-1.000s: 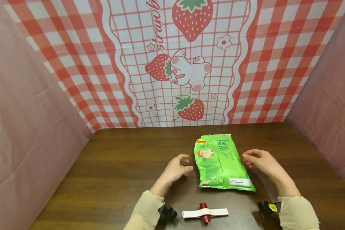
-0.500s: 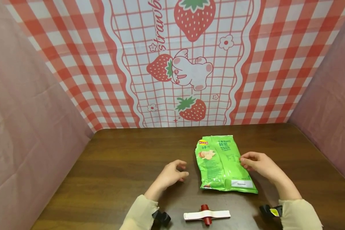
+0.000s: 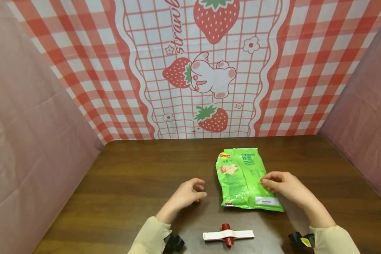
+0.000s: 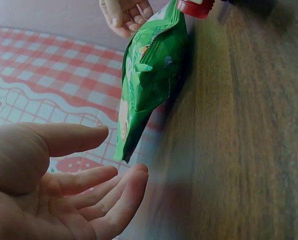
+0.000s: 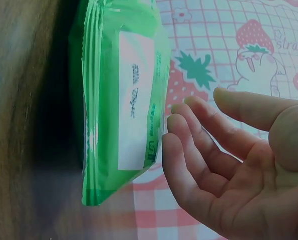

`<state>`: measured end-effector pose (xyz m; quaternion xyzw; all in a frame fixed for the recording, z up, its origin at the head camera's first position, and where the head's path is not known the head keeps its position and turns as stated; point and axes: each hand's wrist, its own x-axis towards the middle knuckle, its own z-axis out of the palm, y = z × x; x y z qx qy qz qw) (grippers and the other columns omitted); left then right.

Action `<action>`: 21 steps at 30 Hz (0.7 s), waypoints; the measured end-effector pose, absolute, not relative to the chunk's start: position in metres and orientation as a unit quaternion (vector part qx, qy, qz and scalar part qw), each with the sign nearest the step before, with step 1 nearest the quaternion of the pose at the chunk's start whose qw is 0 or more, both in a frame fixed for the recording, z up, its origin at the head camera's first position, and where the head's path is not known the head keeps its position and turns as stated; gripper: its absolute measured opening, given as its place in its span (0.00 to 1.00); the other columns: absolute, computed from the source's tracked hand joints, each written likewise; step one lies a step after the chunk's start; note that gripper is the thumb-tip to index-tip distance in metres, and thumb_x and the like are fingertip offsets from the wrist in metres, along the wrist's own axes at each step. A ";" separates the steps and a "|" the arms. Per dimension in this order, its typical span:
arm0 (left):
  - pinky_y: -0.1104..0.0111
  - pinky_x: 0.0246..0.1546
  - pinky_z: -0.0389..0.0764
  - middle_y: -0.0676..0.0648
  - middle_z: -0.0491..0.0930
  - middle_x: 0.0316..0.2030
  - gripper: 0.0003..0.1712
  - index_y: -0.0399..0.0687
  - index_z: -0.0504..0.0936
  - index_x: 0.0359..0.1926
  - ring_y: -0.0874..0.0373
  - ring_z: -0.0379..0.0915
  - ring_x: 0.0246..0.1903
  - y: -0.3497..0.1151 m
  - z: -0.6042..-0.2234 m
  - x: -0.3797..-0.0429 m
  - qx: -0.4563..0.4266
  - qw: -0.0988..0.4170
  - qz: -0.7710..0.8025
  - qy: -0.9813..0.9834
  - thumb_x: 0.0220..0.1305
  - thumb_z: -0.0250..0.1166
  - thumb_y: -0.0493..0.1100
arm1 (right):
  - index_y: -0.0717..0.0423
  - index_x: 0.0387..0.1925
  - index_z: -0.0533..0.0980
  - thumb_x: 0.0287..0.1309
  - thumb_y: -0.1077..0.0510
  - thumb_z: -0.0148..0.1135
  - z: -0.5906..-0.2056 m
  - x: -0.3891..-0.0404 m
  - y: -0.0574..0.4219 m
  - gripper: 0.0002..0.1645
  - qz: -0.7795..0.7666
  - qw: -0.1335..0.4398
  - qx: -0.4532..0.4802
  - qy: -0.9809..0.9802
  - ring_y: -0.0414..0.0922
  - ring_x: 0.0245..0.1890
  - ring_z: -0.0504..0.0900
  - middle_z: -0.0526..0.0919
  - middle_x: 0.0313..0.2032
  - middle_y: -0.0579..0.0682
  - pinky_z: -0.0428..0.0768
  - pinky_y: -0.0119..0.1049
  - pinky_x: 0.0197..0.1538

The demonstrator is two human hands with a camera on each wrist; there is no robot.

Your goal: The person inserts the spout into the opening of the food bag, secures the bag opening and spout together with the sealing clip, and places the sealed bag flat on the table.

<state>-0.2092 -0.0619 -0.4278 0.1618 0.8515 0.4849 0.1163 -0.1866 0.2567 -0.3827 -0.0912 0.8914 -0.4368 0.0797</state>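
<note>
A green bag of potato chips (image 3: 241, 183) lies on the table with a white label at its near right corner. My right hand (image 3: 282, 185) is at the bag's right side, its fingertips overlapping that edge in the head view. In the right wrist view its loosely bent fingers (image 5: 189, 135) come right up to the bag's printed face and hold nothing. Left of the bag, my left hand (image 3: 184, 194) hovers apart from it, thumb and fingers spread. The left wrist view shows a gap between that hand's fingertips (image 4: 138, 175) and the bag's end.
Nearer than the bag, a white strip (image 3: 242, 234) lies across a red cylinder (image 3: 226, 229) on the brown wooden table (image 3: 130, 183). A red-and-white strawberry cloth (image 3: 130, 88) hangs behind, with pink cloth (image 3: 35, 123) at both sides.
My right hand has moved left, from beside the bag to overlapping its right edge. My left hand has drawn back left and nearer, away from the bag. The bag lies in the same place.
</note>
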 end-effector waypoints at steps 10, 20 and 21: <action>0.73 0.22 0.72 0.39 0.80 0.38 0.21 0.34 0.75 0.48 0.63 0.72 0.21 -0.066 -0.425 -0.204 0.197 0.109 0.472 0.852 0.52 0.65 0.38 | 0.59 0.32 0.80 0.58 0.51 0.57 -0.383 -0.181 0.253 0.15 -0.415 0.096 -0.139 0.894 0.36 0.26 0.76 0.81 0.27 0.49 0.75 0.32 0.30; 0.74 0.25 0.71 0.44 0.81 0.37 0.19 0.37 0.76 0.47 0.64 0.73 0.26 -0.068 -0.423 -0.197 0.224 0.121 0.431 0.866 0.53 0.64 0.39 | 0.60 0.35 0.80 0.57 0.51 0.58 -0.385 -0.169 0.248 0.16 -0.428 0.134 -0.167 0.878 0.34 0.28 0.76 0.82 0.31 0.52 0.78 0.31 0.32; 0.74 0.25 0.71 0.44 0.81 0.36 0.19 0.37 0.76 0.47 0.65 0.72 0.26 -0.068 -0.423 -0.196 0.228 0.121 0.428 0.866 0.53 0.64 0.39 | 0.60 0.35 0.80 0.57 0.50 0.58 -0.385 -0.167 0.247 0.16 -0.428 0.135 -0.168 0.878 0.33 0.28 0.76 0.82 0.31 0.51 0.78 0.31 0.32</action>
